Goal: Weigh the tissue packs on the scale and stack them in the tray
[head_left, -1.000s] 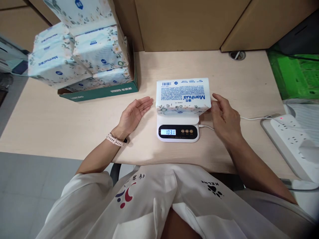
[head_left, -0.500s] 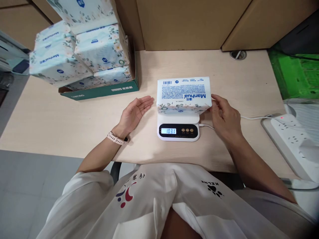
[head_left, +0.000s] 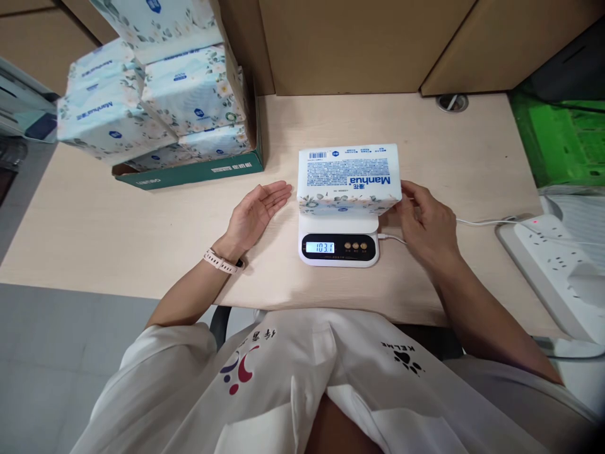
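A pack of tissues [head_left: 348, 176] with blue "Manhua" print rests on a white digital scale [head_left: 338, 225], whose lit display reads 103.1. My left hand [head_left: 255, 211] lies palm up on the table, just left of the pack, fingers stretched out and holding nothing. At the pack's right end is my right hand [head_left: 426, 224], its fingers loosely curved and apart; whether the fingertips touch the wrapper I cannot tell. A white cable runs from the scale's right side toward my right hand.
Several tissue packs [head_left: 189, 88] are stacked in a green-fronted carton [head_left: 203, 171] at the back left. A white power strip [head_left: 558, 252] with a red light lies at the right. Brown panels [head_left: 350, 47] stand along the back, and a green crate [head_left: 562, 139] is at the far right.
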Motion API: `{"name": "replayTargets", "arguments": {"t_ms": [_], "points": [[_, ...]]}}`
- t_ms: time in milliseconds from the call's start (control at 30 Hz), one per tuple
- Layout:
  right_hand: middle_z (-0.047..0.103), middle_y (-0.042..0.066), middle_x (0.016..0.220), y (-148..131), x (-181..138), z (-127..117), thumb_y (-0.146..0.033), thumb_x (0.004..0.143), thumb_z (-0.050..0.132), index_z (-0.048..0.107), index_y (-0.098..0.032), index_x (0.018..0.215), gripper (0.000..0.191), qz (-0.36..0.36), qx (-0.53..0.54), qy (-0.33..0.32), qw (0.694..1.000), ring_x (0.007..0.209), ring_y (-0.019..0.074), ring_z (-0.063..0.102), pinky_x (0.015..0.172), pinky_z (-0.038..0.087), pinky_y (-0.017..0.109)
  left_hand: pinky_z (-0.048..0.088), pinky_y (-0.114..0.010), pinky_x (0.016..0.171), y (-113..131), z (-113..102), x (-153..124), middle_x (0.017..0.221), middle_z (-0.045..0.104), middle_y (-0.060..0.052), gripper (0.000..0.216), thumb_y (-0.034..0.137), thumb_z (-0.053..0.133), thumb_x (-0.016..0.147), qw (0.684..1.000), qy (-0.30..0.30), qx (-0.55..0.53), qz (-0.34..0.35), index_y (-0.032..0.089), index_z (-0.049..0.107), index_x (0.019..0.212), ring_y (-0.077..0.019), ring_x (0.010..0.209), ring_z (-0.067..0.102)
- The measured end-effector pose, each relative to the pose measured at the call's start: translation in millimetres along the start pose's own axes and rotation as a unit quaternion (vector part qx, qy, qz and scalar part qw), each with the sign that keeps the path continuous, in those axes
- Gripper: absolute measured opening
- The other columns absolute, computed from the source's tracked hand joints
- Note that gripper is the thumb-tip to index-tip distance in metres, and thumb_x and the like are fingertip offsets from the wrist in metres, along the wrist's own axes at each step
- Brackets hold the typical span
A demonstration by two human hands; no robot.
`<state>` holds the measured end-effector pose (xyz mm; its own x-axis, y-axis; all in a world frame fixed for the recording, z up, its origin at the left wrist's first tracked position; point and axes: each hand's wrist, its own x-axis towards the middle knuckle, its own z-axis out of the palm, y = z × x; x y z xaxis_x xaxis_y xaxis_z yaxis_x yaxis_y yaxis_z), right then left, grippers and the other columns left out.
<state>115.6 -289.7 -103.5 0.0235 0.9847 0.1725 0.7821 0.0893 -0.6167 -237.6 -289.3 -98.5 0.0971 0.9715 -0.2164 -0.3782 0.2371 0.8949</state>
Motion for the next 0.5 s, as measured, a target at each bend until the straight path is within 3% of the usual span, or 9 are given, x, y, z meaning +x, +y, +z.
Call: {"name": "replayTargets", "arguments": {"t_ms": [500], "points": [[0.081, 0.009, 0.145, -1.5, -0.8, -1.3, -0.049, 0.109, 0.050, 0.075, -0.034, 0.137, 0.041, 0.006, 0.011, -0.014, 1.000, 0.129, 0.0411, 0.079, 0.114, 0.057, 0.070, 0.041, -0.050, 0.141, 0.9, 1.0, -0.2, 0.145, 0.080, -0.015, 0.051, 0.063, 0.072, 0.097, 1.000, 0.004, 0.002, -0.004, 0.019, 0.085, 0.117, -0.0350, 0.160, 0.060]]}}
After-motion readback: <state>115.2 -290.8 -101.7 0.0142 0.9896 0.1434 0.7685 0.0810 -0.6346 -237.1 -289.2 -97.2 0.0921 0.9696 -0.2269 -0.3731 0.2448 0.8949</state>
